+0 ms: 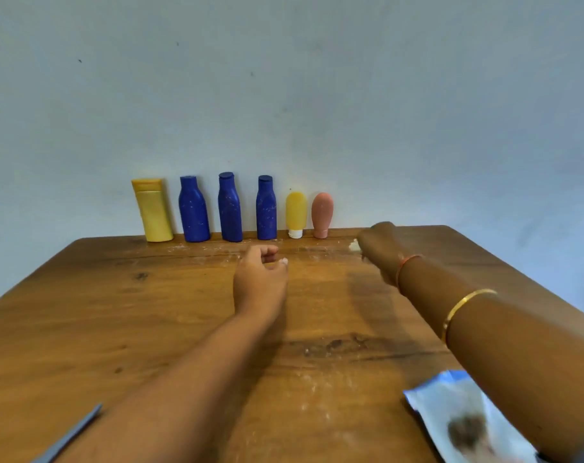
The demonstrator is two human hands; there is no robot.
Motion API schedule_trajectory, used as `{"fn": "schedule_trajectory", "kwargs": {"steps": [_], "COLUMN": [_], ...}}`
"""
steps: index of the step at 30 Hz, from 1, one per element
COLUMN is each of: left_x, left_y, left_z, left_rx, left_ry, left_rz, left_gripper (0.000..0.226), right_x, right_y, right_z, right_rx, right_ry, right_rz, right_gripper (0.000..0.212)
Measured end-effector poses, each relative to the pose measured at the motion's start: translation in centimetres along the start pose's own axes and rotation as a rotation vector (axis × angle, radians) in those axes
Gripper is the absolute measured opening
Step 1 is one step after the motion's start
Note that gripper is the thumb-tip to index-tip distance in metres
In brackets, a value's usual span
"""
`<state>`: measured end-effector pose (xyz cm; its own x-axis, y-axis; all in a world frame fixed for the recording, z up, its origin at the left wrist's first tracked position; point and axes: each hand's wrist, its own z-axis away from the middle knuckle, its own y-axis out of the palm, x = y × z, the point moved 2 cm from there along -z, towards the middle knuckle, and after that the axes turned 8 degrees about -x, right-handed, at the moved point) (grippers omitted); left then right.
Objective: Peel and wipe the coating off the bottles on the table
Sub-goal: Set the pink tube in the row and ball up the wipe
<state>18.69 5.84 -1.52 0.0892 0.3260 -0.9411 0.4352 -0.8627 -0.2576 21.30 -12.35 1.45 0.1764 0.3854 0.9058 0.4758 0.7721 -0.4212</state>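
Six bottles stand in a row along the far edge of the wooden table [117, 329], against the wall: a tall yellow bottle [153, 212], three blue bottles [193, 212] [230, 208] [266, 210] flecked with white bits, a small yellow tube [296, 213] on its white cap, and a pink tube [322, 213]. My left hand [260, 275] reaches over the middle of the table, fingers curled, with a small white scrap at the fingertips. My right hand [380, 245] is farther right near the far edge, closed over a white wad [354, 245].
White crumbs and smears lie on the wood in front of the bottles and near the front. A blue-and-white packet [457, 416] with a dark patch lies at the front right under my right forearm. A thin grey strip [70, 436] lies at the front left.
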Motion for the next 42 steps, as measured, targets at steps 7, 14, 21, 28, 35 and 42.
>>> {"fn": "schedule_trajectory", "kwargs": {"steps": [7,14,21,28,35,42], "left_x": [-0.6,-1.9,-2.6,-2.5,-1.1,1.6], "left_y": [-6.0,-9.7,-13.5,-15.5,-15.4,-14.3], "left_z": [10.2,18.5,21.7,21.6,17.7,9.5], "left_rx": [-0.068,-0.059,0.081,-0.118,-0.301,-0.463], "left_ry": [-0.132,-0.167,-0.111,-0.127,-0.184,-0.234], "left_rz": [0.288,0.549,0.537,0.537,0.56,0.527], "left_gripper": [0.016,0.022,0.03,0.021,0.021,0.019], "right_x": [0.2,0.0,0.7,1.1,2.3,6.2], "right_y": [-1.1,-3.0,-5.0,-4.7,-0.1,7.8], "right_z": [14.4,26.0,30.2,31.8,30.7,25.0], "right_rx": [0.151,0.264,0.275,0.279,0.23,0.262], "right_ry": [0.142,0.389,0.358,0.463,0.516,0.517], "right_rz": [-0.325,-0.811,-0.803,-0.946,-0.824,-0.757], "right_gripper": [0.023,0.018,0.024,0.027,0.027,0.029]}}
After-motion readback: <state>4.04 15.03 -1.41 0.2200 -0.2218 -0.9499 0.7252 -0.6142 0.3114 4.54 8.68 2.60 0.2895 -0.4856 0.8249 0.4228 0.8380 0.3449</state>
